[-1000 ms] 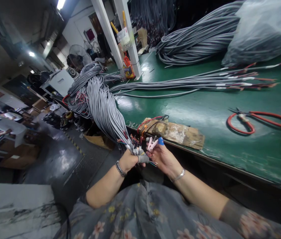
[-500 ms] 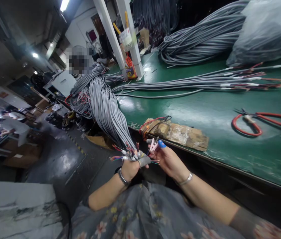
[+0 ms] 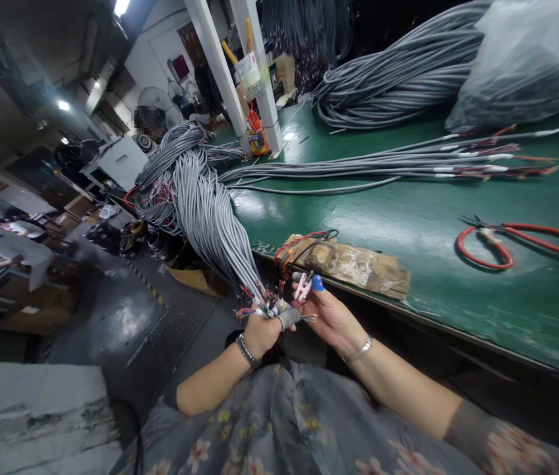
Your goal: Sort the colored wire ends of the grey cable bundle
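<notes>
My left hand (image 3: pixel 262 335) is closed around the stripped ends of a thick bundle of grey cables (image 3: pixel 215 214), with thin coloured wires fanning out past the fingers. A grey wrap covers one of its fingers. Just right of it, my right hand (image 3: pixel 335 318) pinches a small pink clip-like tool (image 3: pixel 303 287) between a blue-covered thumb and the fingers. The tool is beside the wire ends; whether it touches a wire I cannot tell. A few thin wires lie between the two hands.
A taped wooden block (image 3: pixel 353 265) sits at the edge of the green bench (image 3: pixel 432 204). Red-handled pliers (image 3: pixel 487 244) lie farther right. More grey cables (image 3: pixel 398 76), a plastic bag (image 3: pixel 531 66) and a white post (image 3: pixel 267 112) stand behind. An open cardboard box (image 3: pixel 195 278) is below left.
The view has shifted slightly. The coloured wire ends at my left hand have swung a little to the right. Both hands keep their grips, and the pink tool has tilted slightly.
</notes>
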Demonstrator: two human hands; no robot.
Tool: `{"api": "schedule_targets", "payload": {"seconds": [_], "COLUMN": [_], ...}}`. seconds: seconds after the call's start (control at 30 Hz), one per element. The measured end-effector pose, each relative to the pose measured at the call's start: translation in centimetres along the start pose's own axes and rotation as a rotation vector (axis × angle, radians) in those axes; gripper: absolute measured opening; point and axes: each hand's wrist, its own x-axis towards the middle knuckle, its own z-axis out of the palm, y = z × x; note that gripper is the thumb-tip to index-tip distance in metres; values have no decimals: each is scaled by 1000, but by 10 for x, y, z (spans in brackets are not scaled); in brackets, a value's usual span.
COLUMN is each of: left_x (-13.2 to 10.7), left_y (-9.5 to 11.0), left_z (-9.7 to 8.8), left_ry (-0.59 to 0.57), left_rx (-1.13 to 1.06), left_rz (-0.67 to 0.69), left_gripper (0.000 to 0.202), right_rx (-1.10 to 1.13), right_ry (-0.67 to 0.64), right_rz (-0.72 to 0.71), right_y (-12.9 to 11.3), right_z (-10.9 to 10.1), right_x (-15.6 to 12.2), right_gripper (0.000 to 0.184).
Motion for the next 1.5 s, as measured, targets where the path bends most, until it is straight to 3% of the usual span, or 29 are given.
{"api": "schedule_targets", "payload": {"seconds": [0.27,0.57,0.67,0.8,0.87,1.13,1.5], "left_x": [-5,-9,-5,-2,-2,-1,2], "left_y": [3,-15,-18,-17,-14,-13,-12], "left_z": [-8,-15,-11,-6,-5,-1,5], "left_ry": [-57,-75,-36,-12,0,1,87], "left_rx": [41,24,56,53,62,66,16], "left_rz": [17,45,40,62,69,64,61], "left_gripper": [37,30,31,30,28,32,38], "right_rx": [0,-60,-138,-339,-374,-70,-10], "right_ry": [-19,46,73,197,221,-64,-40], "right_rz": [1,3,-94,-364,-398,-44,-18], "right_y": [-2,-4,-1,2,4,3,2], "right_z": [2,1,1,0,1,6,9], "right_x": [-5,-7,-8,-8,-8,-3,-1], "right_gripper": [36,30,32,33,37,33,38]}}
